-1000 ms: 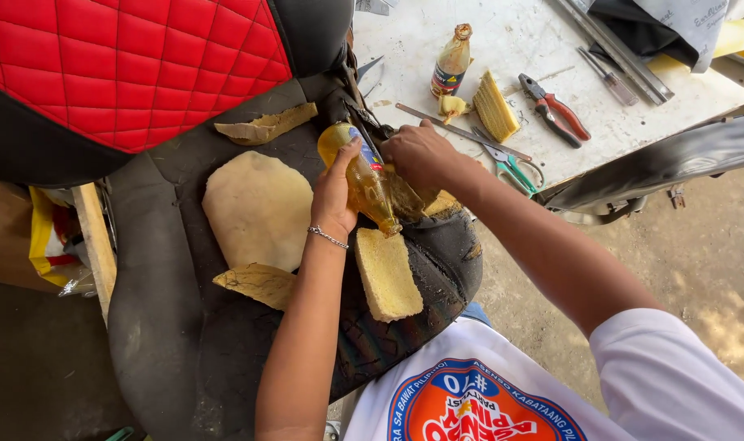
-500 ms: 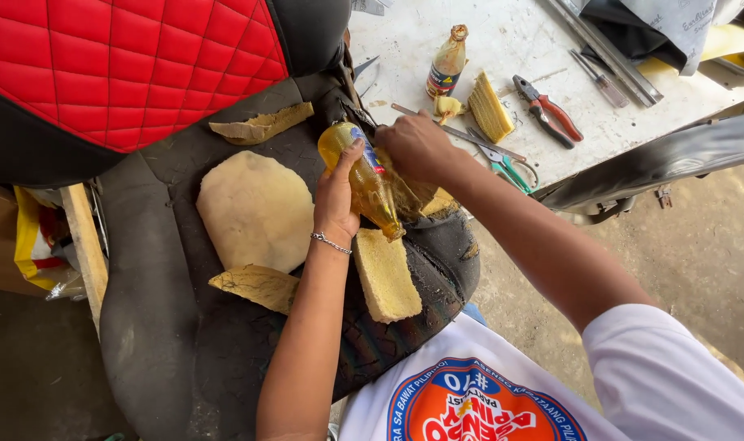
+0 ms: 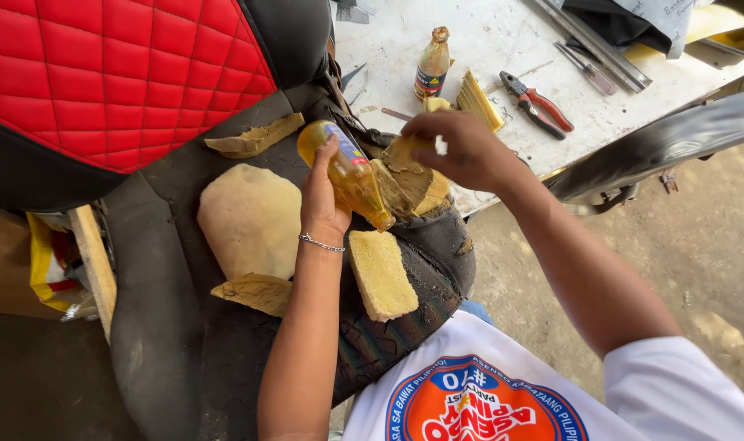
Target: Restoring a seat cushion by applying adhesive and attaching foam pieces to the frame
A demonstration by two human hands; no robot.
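My left hand (image 3: 321,204) grips a small yellow bottle (image 3: 346,173), tilted with its neck down toward a foam piece (image 3: 404,186) on a dark seat cushion (image 3: 184,343). My right hand (image 3: 463,149) pinches the top of that foam piece and lifts its edge. A rectangular yellow foam block (image 3: 380,273) lies just below the bottle. A large round pale foam pad (image 3: 249,219) rests on the cushion to the left, with torn foam scraps above (image 3: 256,135) and below (image 3: 256,292) it.
A red quilted seat back (image 3: 102,73) rises at the upper left. On the white table (image 3: 502,49) stand a second bottle (image 3: 432,64), a brush (image 3: 479,101), red-handled pliers (image 3: 537,104) and metal tools (image 3: 588,41). Concrete floor (image 3: 633,237) lies to the right.
My right hand has lifted away from the bottle's neck, pulling the foam piece's edge up. The bottle in my left hand stays tilted over the foam.
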